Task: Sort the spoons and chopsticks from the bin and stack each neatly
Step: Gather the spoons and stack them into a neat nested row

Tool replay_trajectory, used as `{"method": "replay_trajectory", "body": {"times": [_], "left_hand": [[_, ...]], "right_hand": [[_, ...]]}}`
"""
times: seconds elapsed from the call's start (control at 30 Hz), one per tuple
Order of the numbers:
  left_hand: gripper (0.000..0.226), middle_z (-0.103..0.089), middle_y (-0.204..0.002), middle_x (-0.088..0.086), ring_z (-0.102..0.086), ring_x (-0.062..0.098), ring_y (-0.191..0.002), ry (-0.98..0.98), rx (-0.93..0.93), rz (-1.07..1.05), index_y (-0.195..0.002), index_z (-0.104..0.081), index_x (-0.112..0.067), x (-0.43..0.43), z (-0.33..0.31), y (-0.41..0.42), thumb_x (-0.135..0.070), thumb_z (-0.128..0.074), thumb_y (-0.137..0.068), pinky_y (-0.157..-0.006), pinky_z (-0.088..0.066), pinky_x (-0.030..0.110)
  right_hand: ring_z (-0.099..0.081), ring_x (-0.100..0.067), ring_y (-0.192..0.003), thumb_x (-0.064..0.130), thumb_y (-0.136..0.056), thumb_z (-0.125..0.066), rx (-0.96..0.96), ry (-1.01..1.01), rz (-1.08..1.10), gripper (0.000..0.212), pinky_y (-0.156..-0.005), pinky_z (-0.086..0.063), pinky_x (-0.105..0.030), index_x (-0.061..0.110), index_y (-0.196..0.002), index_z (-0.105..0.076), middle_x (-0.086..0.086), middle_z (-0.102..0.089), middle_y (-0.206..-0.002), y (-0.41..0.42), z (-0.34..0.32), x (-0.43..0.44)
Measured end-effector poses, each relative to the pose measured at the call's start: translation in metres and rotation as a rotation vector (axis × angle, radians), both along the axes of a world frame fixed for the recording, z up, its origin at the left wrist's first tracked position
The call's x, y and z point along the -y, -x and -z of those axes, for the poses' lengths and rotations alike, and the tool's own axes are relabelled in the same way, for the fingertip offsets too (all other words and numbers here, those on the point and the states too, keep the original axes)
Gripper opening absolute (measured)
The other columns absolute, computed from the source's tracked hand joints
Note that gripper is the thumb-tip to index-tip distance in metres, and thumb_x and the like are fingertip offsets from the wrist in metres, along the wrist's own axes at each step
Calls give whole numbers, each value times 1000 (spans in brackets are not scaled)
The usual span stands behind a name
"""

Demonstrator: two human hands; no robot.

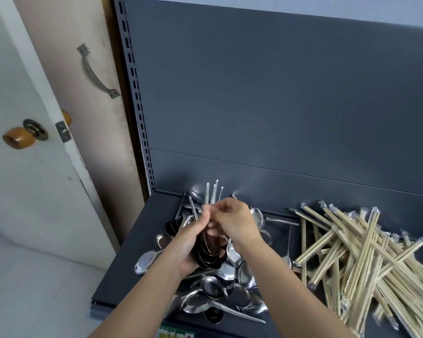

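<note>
My left hand (188, 245) grips a nested stack of metal spoons (208, 254), bowls toward me and handles sticking up and away. My right hand (235, 220) is over the stack, its fingers pinching the handles near the top. Beneath both hands lies a loose pile of metal spoons (220, 291) on the dark grey shelf (122, 272). To the right, a heap of wrapped wooden chopsticks (362, 259) spreads across the shelf, the pairs lying crosswise in clear sleeves.
The shelf's dark grey back panel (279, 106) rises right behind the piles. A slotted upright (134, 93) marks its left side. A white door with a wooden knob (17, 137) stands left of the shelf, over a pale tiled floor (34, 289).
</note>
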State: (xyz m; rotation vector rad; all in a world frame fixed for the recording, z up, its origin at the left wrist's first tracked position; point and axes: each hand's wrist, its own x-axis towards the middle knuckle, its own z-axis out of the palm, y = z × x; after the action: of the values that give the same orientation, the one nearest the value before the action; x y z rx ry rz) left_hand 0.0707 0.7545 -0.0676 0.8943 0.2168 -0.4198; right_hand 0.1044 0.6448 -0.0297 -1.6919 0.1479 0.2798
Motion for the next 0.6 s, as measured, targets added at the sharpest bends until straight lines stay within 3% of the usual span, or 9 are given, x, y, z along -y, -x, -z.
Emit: {"method": "replay_trajectory", "body": {"times": [0.1, 0.2, 0.27, 0.33, 0.43, 0.53, 0.6], "left_hand": [[40, -64, -85, 20, -65, 29, -71, -54, -22, -32, -113, -61, 4, -9, 4, 4, -20, -67, -82, -58, -54, 34], [34, -63, -74, 20, -62, 28, -59, -84, -72, -111, -106, -59, 6, -23, 7, 9, -8, -66, -76, -53, -51, 34], [23, -64, -73, 18, -63, 27, -58, -82, -84, -182, -101, -61, 5, -32, 9, 11, -3, -62, -79, -52, -53, 33], [7, -65, -68, 15, -65, 23, -55, -115, -75, -266, -90, -61, 4, -44, 9, 14, 4, -54, -87, -49, -54, 30], [12, -66, -72, 14, -68, 26, -58, -82, -71, -375, -90, -58, 4, -65, 6, 19, 10, -47, -90, -53, -58, 33], [8, -67, -70, 11, -64, 23, -51, -73, -80, -437, -92, -57, 0, -83, 6, 24, 3, -50, -91, -46, -54, 30], [4, -62, -67, 8, -57, 19, -46, -74, -91, -470, -84, -55, -3, -91, 6, 28, -4, -55, -88, -41, -47, 26]], "right_hand": [[-64, -13, -56, 19, -93, -63, 51, -11, -57, 19, -64, -60, -33, 7, -78, -65, -4, -65, -68, 3, 0, -2], [-63, -12, -61, 13, -95, -59, 143, 24, -69, 22, -58, -56, -25, 13, -75, -66, -6, -66, -70, 6, 3, -6], [-65, -15, -66, 18, -93, -61, 192, 84, -99, 22, -62, -58, -33, 21, -72, -68, -2, -68, -69, 8, 10, -12], [-64, -18, -68, 26, -90, -64, 225, 214, -173, 19, -70, -57, -39, 26, -71, -69, 3, -67, -69, 8, 21, -17], [-57, -9, -65, 24, -91, -62, 241, 490, -409, 13, -66, -47, -25, 24, -80, -70, 7, -66, -75, 14, 32, -22], [-61, -8, -85, 21, -87, -63, 261, 721, -694, 13, -77, -46, -19, 23, -95, -73, 6, -71, -98, 21, 43, -28], [-63, -14, -97, 25, -83, -66, 279, 826, -802, 14, -84, -50, -25, 24, -95, -72, 3, -70, -102, 24, 50, -33]]}}
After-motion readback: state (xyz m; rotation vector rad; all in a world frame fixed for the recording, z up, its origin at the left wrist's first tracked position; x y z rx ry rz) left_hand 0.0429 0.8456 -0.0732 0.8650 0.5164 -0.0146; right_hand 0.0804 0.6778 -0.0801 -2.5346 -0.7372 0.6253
